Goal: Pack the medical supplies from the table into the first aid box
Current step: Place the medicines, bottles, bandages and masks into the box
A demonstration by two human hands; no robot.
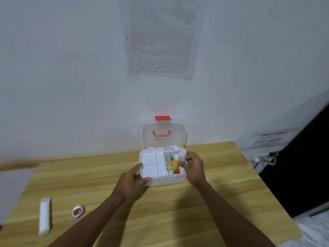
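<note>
Dim, cool light is falling evenly; soft shadows are pooling under the forearms on the counter (178,211) (edges bending, slightly blurred).

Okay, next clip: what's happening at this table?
A person is packing a white first aid box that sits open on a wooden table, its clear lid up. The left hand steadies the box's front-left corner, while the right hand places a white roll into the right side, beside a yellow bottle. A long white wrapped roll and a small round red item still lie on the table at the left.
</note>
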